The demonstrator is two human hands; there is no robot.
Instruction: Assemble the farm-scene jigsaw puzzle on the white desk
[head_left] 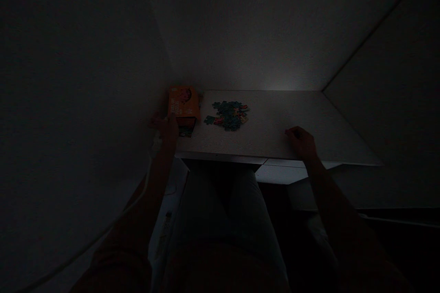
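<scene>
The scene is very dark. On the left, my left hand (167,130) is by the front left corner of an orange puzzle box (184,102). Its fingers look spread apart, reaching left toward the wall; whether they touch the box or the wall is too dim to tell. A pile of jigsaw puzzle pieces (229,115), mostly green, lies on the desk right of the box. My right hand (302,142) rests at the desk's front edge, right of the pile, fingers curled with thumb and forefinger close together. Anything inside them is hidden.
The white desk (271,119) stands against a wall at the back and another on the left. A pale cable (148,178) runs along my left forearm toward the left hand. White drawers (282,171) sit below the desk at right. My legs are under its front edge.
</scene>
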